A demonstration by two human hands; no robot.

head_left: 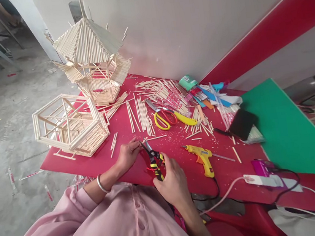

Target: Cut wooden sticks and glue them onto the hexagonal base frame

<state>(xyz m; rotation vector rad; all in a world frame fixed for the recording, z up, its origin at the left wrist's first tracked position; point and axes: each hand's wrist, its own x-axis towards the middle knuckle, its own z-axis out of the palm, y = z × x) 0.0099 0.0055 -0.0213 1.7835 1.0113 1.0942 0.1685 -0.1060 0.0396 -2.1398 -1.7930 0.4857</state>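
Note:
My right hand [172, 179] is wrapped round the black-and-yellow handles of pruning shears [154, 160], whose blades are parted and point away from me. Beside the blades, the fingers of my left hand [128, 156] are pinched together on a thin wooden stick [156, 137]. The stick stretches to the right past the blades, and its left end is hidden by my fingers. A yellow hot glue gun [204, 158] lies to the right of my right hand. Beyond the shears are red-and-yellow scissors [162, 119] and a tool with a yellow handle [185, 118].
A tiered stick pagoda [88, 46] and a hexagonal stick frame [69, 125] stand at the left of the red table [141, 173]. Loose sticks [144, 115], a black phone-like object [243, 124], a green board [291, 132] and a power strip [264, 180] with cables lie around.

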